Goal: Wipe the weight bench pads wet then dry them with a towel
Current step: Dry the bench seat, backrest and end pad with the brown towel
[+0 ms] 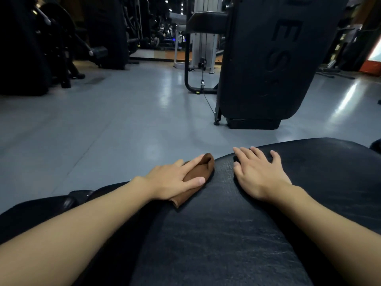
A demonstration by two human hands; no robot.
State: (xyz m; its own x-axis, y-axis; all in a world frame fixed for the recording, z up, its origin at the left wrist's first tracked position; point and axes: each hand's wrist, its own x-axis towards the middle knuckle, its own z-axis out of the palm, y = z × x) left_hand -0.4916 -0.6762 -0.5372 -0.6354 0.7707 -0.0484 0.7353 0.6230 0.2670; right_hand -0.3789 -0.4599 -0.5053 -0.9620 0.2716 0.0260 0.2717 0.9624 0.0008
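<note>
The black machine cover (247,58) bears raised letters "ES".

Both hands (173,179) flat — fingers straight

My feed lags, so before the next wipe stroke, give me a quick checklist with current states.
1. Contact: left hand presses flat on the folded brown cloth: ok.
2. Cloth lies on the black cracked vinyl bench pad, at its left edge: ok.
3. Brace: right hand rests flat on the pad: ok.
4. Pad between the hands bare for the stroke: ok.
5. Cloth wet or dry: cannot tell.
6. Pad already wiped: cannot tell.
</note>
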